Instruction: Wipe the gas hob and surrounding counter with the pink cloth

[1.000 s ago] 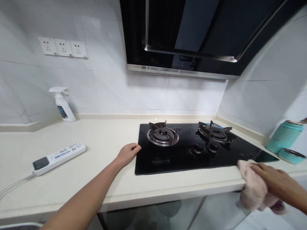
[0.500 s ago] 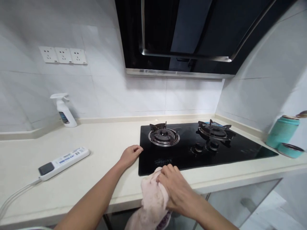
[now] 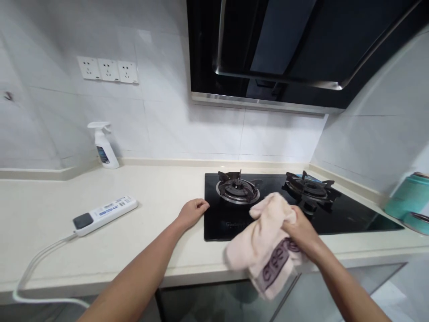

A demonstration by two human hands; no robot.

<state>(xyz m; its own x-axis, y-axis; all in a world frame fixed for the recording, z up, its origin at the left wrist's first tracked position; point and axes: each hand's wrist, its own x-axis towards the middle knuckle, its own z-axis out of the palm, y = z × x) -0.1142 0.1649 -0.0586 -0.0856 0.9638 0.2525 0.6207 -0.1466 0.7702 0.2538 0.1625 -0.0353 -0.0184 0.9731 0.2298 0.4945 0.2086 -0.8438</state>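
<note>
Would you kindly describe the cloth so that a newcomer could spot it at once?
Find the black hob set in the pale counter. In view across its front edge, the right hand holds the cloth, hanging in loose folds. Its pale pink fabric and purple patterned band set it apart from the hard black hob.

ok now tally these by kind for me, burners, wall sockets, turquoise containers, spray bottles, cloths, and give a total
Burners: 2
Wall sockets: 3
Turquoise containers: 2, both at the right edge of the picture
Spray bottle: 1
Cloth: 1
Total: 9
</note>
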